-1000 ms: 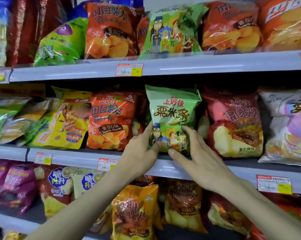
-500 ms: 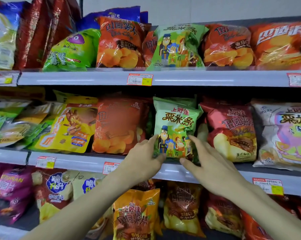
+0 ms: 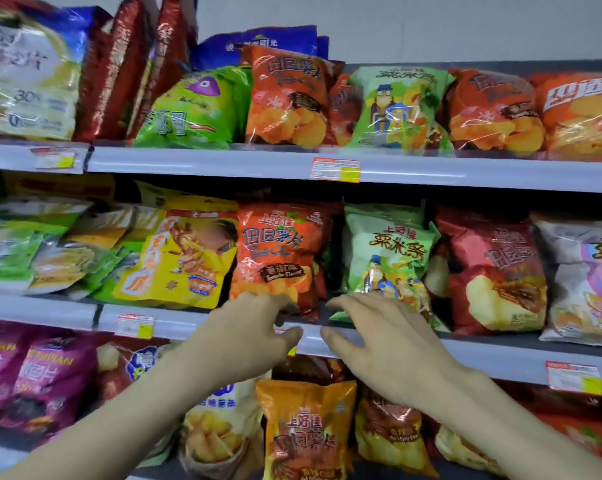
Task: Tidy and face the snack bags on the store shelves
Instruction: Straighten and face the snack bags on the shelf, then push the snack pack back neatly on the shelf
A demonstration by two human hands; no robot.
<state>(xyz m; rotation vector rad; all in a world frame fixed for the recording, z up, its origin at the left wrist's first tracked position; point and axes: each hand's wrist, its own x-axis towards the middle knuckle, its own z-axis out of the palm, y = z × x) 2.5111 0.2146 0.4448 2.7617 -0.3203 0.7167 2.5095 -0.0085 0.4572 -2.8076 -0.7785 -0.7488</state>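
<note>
A green corn-stick bag [image 3: 386,254] stands upright and faces out on the middle shelf [image 3: 500,362], between an orange tomato chip bag [image 3: 278,251] and a dark red chip bag [image 3: 493,271]. My left hand [image 3: 254,327] hovers at the shelf lip with its fingertips at the bottom of the orange bag, fingers loosely bent and holding nothing. My right hand [image 3: 379,337] is spread in front of the lip, fingertips just off the green bag's lower left corner, and it too is empty.
A yellow bag [image 3: 185,261] leans left of the orange one, beside slumped green and white bags [image 3: 32,247]. A white and pink bag [image 3: 587,278] sits far right. The upper shelf [image 3: 223,164] holds several bags. Below, an orange bag [image 3: 306,431] stands among several others.
Both hands have come off the green bag's lower front and dropped to the shelf lip, the left one sliding toward the orange bag. The view has tilted up and closer.
</note>
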